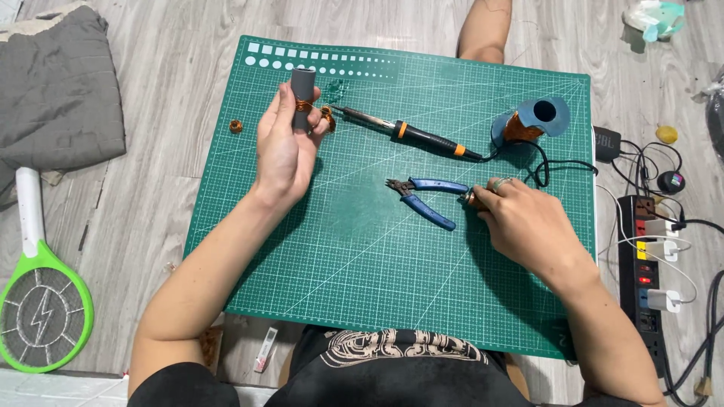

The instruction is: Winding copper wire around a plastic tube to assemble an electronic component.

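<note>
Winding copper wire onto a grey tube: left hand is closed around the tube, held upright over the green cutting mat, with a few copper turns at finger level. Right hand rests on the mat, fingers pinched on a small copper-wound piece beside the blue cutters. Soldering iron lies between the hands, spool behind. Judging by this, the next move needs wire tension kept and the cutters within reach.
</note>
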